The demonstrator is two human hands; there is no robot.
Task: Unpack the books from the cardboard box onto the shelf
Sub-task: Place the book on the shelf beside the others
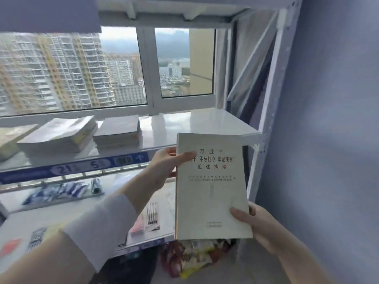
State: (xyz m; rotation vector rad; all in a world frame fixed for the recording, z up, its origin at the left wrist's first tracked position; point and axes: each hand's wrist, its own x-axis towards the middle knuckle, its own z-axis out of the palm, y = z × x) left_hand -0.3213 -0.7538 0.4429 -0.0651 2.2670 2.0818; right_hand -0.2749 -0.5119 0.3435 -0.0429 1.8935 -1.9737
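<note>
Cream paperback book (211, 187) upright between hands: left hand (164, 167) grips its upper spine edge, right hand (254, 224) pinches lower right corner.

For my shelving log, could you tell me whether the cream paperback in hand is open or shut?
Shut: the cream paperback book shows its whole front cover, no pages fanned.

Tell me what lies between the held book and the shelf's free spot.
Nothing visible does. The book, held by left hand and right hand, faces bare shelf right of the two stacks; open air lies between.
</note>
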